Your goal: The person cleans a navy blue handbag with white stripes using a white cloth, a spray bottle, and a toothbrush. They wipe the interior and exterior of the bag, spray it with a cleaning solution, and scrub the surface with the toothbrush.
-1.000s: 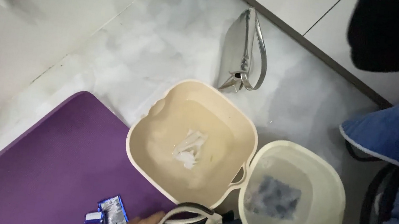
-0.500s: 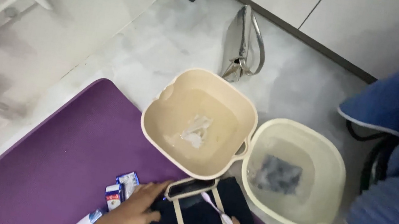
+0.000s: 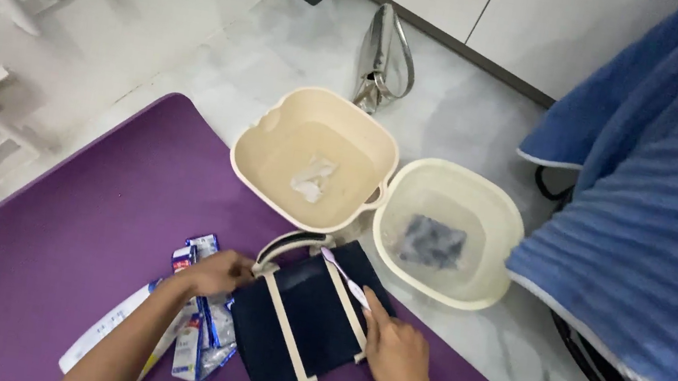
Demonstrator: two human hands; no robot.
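A dark navy cloth bag (image 3: 306, 314) with cream straps lies flat on a purple mat (image 3: 67, 241). My left hand (image 3: 217, 272) presses on the bag's left upper corner, by the strap. My right hand (image 3: 396, 349) rests on the bag's right edge and holds a white and pink toothbrush (image 3: 344, 277) whose head lies over the bag's top. Several blue and white sachets (image 3: 197, 321) are spread under my left forearm.
Two cream basins sit on the marble floor beyond the mat: the left one (image 3: 252, 152) holds cloudy water with foam, the right one (image 3: 501, 231) holds water and a dark cloth. A metal clothes iron (image 3: 380, 55) lies behind them. A blue towel (image 3: 664, 201) drapes over a chair at right.
The view has tilted down and pulled back. Both hands have come fully into view on the bag, which now lies flatter, and the toothbrush shows in my right hand.
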